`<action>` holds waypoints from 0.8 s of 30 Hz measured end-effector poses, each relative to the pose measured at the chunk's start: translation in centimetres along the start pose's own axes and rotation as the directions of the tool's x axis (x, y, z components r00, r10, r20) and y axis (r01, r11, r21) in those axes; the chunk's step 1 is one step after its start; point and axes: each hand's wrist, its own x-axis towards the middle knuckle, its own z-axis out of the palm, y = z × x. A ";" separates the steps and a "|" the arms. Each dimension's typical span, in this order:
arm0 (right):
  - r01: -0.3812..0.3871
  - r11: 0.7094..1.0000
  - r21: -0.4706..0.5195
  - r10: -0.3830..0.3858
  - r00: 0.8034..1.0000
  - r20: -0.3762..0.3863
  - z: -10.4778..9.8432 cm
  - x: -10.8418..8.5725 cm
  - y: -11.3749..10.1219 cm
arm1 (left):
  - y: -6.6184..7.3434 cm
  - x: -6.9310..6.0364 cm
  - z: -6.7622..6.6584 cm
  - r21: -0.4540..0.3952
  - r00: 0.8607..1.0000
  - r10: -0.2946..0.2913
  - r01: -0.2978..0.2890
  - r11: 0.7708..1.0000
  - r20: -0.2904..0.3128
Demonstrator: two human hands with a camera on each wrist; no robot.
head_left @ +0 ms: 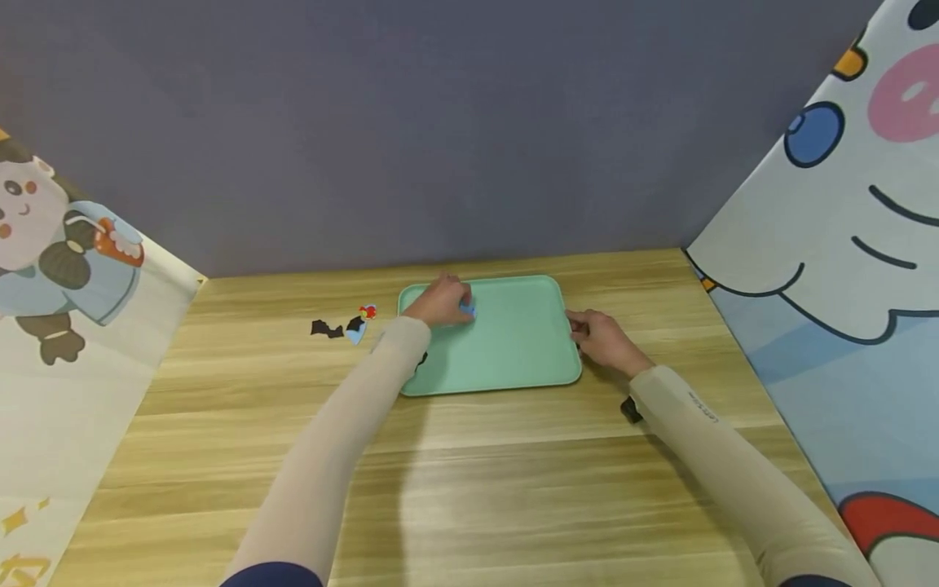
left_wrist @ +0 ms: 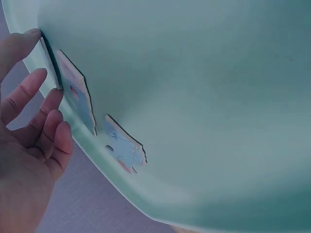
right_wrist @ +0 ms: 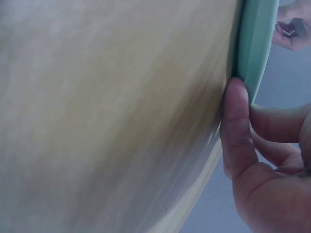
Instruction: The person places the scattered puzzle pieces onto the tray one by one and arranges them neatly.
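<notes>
A light green tray [head_left: 513, 342] lies on the wooden table. Over its left part, my left hand [head_left: 440, 302] pinches a thin flat puzzle piece [left_wrist: 51, 63] between thumb and fingertips, the piece standing on edge by the tray's rim in the left wrist view. Two more puzzle pieces lie flat in the tray near that rim: one printed pink and blue [left_wrist: 80, 97], the other mostly light blue [left_wrist: 125, 145]. With thumb and finger, my right hand [head_left: 605, 338] grips the tray's right rim [right_wrist: 255, 53].
Left of the tray, several loose pieces lie on the table: a dark piece [head_left: 326, 329], a blue and black piece [head_left: 355, 329] and a small red and yellow piece [head_left: 368, 311]. A grey wall [head_left: 440, 147] rises behind; cartoon-printed panels flank both sides.
</notes>
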 end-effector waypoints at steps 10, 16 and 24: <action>0.017 1.000 0.000 -0.017 1.000 0.001 0.1 0.0 0.0 | -0.1 -1.1 -0.6 -0.044 1.000 -0.014 0.014 0.999 0.004; 0.006 1.000 0.007 -0.006 1.000 0.001 -0.1 -0.1 -0.1 | -0.3 -2.6 -1.8 -0.110 0.999 0.036 -0.039 0.993 -0.029; 0.018 1.000 0.002 -0.018 1.000 0.003 0.0 -0.1 0.2 | -0.4 -5.4 -3.3 -0.121 0.998 0.033 -0.039 0.992 -0.057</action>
